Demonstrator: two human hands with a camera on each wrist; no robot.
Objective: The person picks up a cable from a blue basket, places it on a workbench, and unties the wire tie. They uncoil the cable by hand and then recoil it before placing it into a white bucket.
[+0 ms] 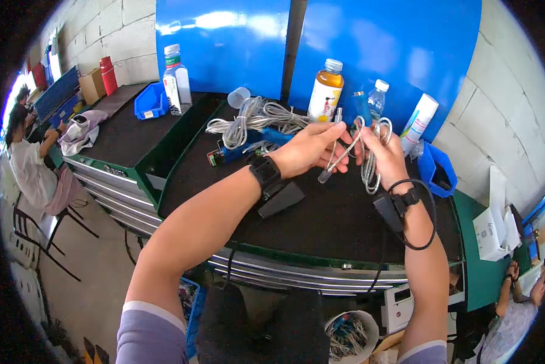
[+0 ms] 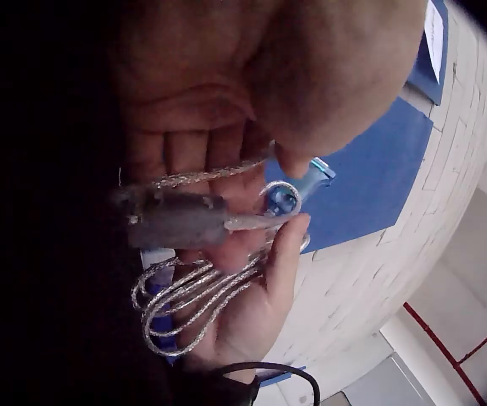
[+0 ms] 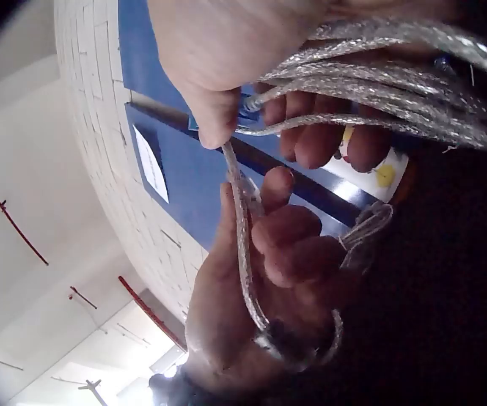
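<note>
A coil of clear-jacketed, silvery braided cable [image 1: 369,173] hangs in loops from my right hand [image 1: 389,155], whose thumb and fingers hold it. My left hand [image 1: 309,148] is close beside it and pinches an end part of the same cable between thumb and fingers. A grey connector [image 2: 180,222] lies across the left fingers in the left wrist view, and its end [image 1: 325,176] points down below that hand in the head view. In the right wrist view, several strands [image 3: 370,80] run across the right palm, and one stretch spans both hands.
On the dark mat [image 1: 345,218] lies a bundle of similar cables [image 1: 248,121]. Behind stand a drink bottle [image 1: 326,94], a water bottle [image 1: 377,100] and a spray can [image 1: 419,118]. A blue bin [image 1: 436,170] sits at right. Below, a white bucket [image 1: 369,327] holds cables.
</note>
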